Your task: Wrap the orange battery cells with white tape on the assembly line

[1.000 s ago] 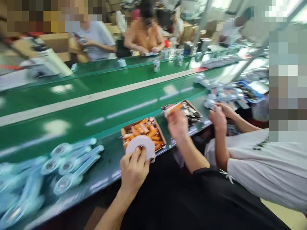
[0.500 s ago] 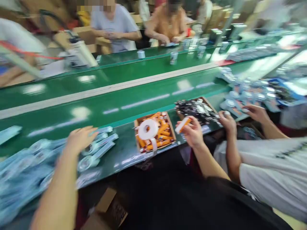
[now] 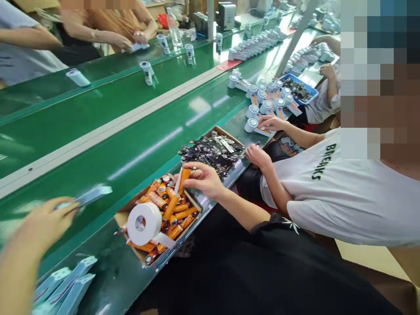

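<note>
My left hand (image 3: 44, 225), slightly blurred, grips a light-blue plastic housing (image 3: 95, 194) above the green belt. Pinched in the fingertips of my right hand (image 3: 208, 180) is an orange cylindrical battery (image 3: 184, 178) with a white tape strip along its side. It is held over the far right corner of a cardboard box (image 3: 118, 217) full of similar wired batteries. A roll of white tape (image 3: 134, 225) rests on top of them, its loose end hanging over the box edge. More light-blue housings (image 3: 77, 291) lie in the lower left corner.
Black circuit boards (image 3: 210, 151) fill a tray beyond the battery box. At right, a co-worker's hands (image 3: 274, 123) are near light-blue and white assembled units (image 3: 266, 106). Across the green conveyor (image 3: 131, 144), more people work. A blue basket (image 3: 308, 97) stands farther off.
The view has turned right. My left hand has lifted a light-blue housing from the pile and moved it over the belt. My right hand still holds the battery, now over the battery box.
</note>
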{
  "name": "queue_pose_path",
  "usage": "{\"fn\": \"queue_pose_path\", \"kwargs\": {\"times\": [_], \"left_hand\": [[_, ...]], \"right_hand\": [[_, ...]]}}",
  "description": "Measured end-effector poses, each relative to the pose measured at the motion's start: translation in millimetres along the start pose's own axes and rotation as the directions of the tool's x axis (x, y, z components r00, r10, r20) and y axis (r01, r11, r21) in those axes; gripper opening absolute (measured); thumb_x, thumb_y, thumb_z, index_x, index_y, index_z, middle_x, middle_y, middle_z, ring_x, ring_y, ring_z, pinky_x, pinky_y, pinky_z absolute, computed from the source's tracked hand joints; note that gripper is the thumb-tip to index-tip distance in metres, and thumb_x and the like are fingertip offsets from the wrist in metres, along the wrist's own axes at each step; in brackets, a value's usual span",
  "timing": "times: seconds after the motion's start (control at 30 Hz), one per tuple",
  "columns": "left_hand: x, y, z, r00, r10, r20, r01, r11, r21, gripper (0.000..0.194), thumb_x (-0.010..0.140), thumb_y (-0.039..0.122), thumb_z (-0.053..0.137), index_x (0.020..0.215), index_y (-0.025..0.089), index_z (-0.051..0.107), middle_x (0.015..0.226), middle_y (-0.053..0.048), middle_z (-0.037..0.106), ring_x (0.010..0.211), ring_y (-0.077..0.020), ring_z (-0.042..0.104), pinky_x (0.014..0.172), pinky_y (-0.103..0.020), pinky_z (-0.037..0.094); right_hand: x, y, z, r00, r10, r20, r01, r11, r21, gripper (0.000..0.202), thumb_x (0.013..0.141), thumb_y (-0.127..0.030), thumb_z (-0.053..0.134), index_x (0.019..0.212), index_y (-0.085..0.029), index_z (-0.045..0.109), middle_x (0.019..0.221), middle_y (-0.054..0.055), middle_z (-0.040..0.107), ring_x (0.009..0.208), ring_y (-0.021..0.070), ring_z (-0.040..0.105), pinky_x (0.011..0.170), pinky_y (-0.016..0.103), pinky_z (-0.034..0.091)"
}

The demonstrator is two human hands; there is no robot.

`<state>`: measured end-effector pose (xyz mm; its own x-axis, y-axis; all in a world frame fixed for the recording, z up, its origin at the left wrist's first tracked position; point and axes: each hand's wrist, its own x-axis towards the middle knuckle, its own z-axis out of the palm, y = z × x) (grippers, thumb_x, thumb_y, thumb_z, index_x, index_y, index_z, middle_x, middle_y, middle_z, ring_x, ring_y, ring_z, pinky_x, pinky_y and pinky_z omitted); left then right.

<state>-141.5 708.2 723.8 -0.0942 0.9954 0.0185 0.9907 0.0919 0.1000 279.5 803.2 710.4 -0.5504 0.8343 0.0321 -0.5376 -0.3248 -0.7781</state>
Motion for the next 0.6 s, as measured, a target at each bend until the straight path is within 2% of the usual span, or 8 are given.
{"fn": "queue_pose_path", "kwargs": {"times": [0.07, 0.13, 0.17, 0.2, 0.27, 0.33, 0.47, 0.6], "left_hand": [[33, 22, 5.4, 0.995, -0.017, 0.097, 0.023, 0.998, -0.063, 0.049, 0.082, 0.056, 0.034, 0.059, 0.026, 0.065, 0.089, -0.01, 0.072, 0.089, -0.0268, 0.061, 0.097, -0.053, 0.051], [58, 34, 10.2, 0.986, -0.045, 0.16, 0.059, 0.995, -0.081, 0.042, 0.079, 0.058, 0.048, 0.062, 0.024, 0.067, 0.099, -0.008, 0.075, 0.098, -0.0259, 0.063, 0.101, -0.044, 0.05], [67, 35, 12.5, 0.979, -0.067, 0.192, 0.085, 0.992, -0.088, 0.037, 0.077, 0.056, 0.055, 0.065, 0.024, 0.069, 0.103, -0.007, 0.076, 0.1, -0.025, 0.064, 0.098, -0.039, 0.051], [73, 33, 14.8, 0.971, -0.092, 0.221, 0.116, 0.988, -0.098, 0.033, 0.077, 0.054, 0.06, 0.069, 0.024, 0.071, 0.107, -0.006, 0.077, 0.101, -0.0239, 0.065, 0.093, -0.033, 0.051], [78, 24, 19.4, 0.957, -0.151, 0.249, 0.183, 0.976, -0.114, 0.025, 0.08, 0.048, 0.066, 0.081, 0.025, 0.075, 0.108, -0.004, 0.079, 0.1, -0.0227, 0.066, 0.088, -0.028, 0.05], [76, 18, 24.2, 0.948, -0.204, 0.245, 0.241, 0.962, -0.133, 0.02, 0.085, 0.041, 0.064, 0.092, 0.026, 0.075, 0.109, -0.004, 0.079, 0.1, -0.0223, 0.066, 0.087, -0.027, 0.048], [72, 20, 34.5, 0.94, -0.285, 0.189, 0.32, 0.929, -0.188, 0.021, 0.097, 0.035, 0.055, 0.106, 0.024, 0.071, 0.113, -0.007, 0.077, 0.103, -0.0234, 0.066, 0.091, -0.03, 0.045], [79, 29, 46.2, 0.925, -0.356, 0.132, 0.378, 0.889, -0.257, 0.022, 0.101, 0.031, 0.05, 0.112, 0.022, 0.066, 0.109, -0.011, 0.076, 0.102, -0.0255, 0.066, 0.091, -0.032, 0.044]], "right_hand": [[34, -6, 24, 0.996, -0.056, 0.075, 0.064, 0.992, -0.107, 0.055, 0.075, -0.042, 0.088, 0.124, -0.025, 0.067, 0.098, -0.001, 0.082, 0.091, 0.0198, 0.078, 0.087, 0.034, 0.063], [75, -7, 49, 0.981, -0.102, 0.164, 0.149, 0.941, -0.305, 0.05, 0.084, -0.039, 0.08, 0.13, -0.025, 0.065, 0.098, -0.005, 0.082, 0.09, 0.0147, 0.076, 0.09, 0.029, 0.06], [96, -4, 62, 0.968, -0.102, 0.229, 0.199, 0.868, -0.456, 0.048, 0.09, -0.037, 0.074, 0.134, -0.025, 0.063, 0.098, -0.007, 0.081, 0.088, 0.0112, 0.074, 0.091, 0.025, 0.058], [117, 2, 73, 0.951, -0.076, 0.301, 0.253, 0.75, -0.611, 0.046, 0.095, -0.035, 0.069, 0.138, -0.024, 0.061, 0.097, -0.009, 0.081, 0.087, 0.0081, 0.072, 0.091, 0.022, 0.056], [155, 20, 93, 0.911, 0.038, 0.41, 0.351, 0.448, -0.822, 0.041, 0.1, -0.031, 0.061, 0.141, -0.023, 0.059, 0.096, -0.01, 0.08, 0.083, 0.0046, 0.067, 0.089, 0.017, 0.051], [181, 42, 108, 0.873, 0.171, 0.457, 0.414, 0.235, -0.879, 0.037, 0.1, -0.027, 0.062, 0.136, -0.019, 0.064, 0.092, -0.008, 0.08, 0.08, 0.0056, 0.065, 0.087, 0.017, 0.048], [198, 74, 116, 0.804, 0.373, 0.462, 0.495, 0.01, -0.869, 0.037, 0.098, -0.025, 0.066, 0.134, -0.017, 0.067, 0.096, 0.003, 0.08, 0.091, 0.016, 0.071, 0.09, 0.024, 0.048], [198, 89, 111, 0.765, 0.5, 0.405, 0.555, -0.192, -0.81, 0.04, 0.101, -0.03, 0.06, 0.14, -0.02, 0.063, 0.11, 0.011, 0.079, 0.102, 0.026, 0.072, 0.092, 0.033, 0.049]]}}
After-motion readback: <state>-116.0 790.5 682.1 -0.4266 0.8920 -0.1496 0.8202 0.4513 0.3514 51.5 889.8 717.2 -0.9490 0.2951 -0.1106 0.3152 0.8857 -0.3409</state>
